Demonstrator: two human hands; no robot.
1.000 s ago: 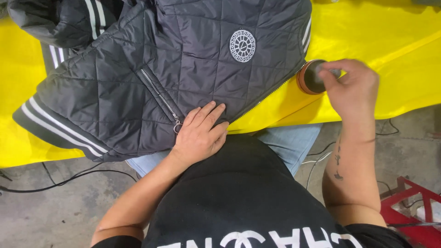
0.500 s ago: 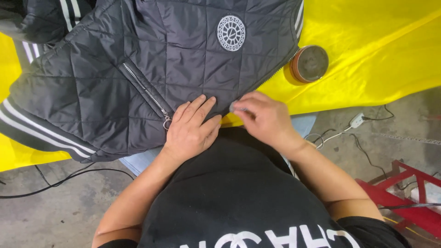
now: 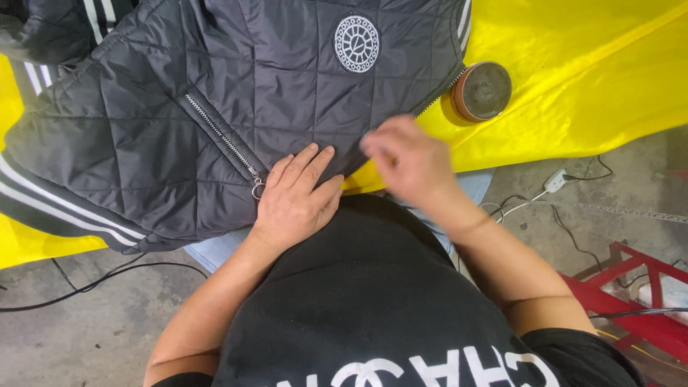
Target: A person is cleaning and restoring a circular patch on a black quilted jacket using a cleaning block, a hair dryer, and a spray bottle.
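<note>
Black quilted jacket (image 3: 215, 107) lies spread over a yellow sheet (image 3: 595, 93) on the work surface, hem toward the person, white stripes on the cuff at lower left. Round white emblem (image 3: 356, 44) on the chest, upper middle. Diagonal pocket zip (image 3: 218, 136) runs down to a ring pull right beside the left hand (image 3: 294, 201). That hand is flat, fingers spread and relaxed, palm pressing the jacket near the hem, gripping nothing. Right hand (image 3: 405, 161) is at the front edge of the jacket, just right of the left one, fingers curled over the fabric edge; it's motion-blurred, so can't tell if it's pinching the cloth or only touching. Round brown tin w/ dark lid (image 3: 482, 90) sits on the sheet just beside the jacket's zip edge, apart from both hands. Cables (image 3: 93, 279) trail on the concrete floor; red metal frame (image 3: 631, 287) at lower right.
</note>
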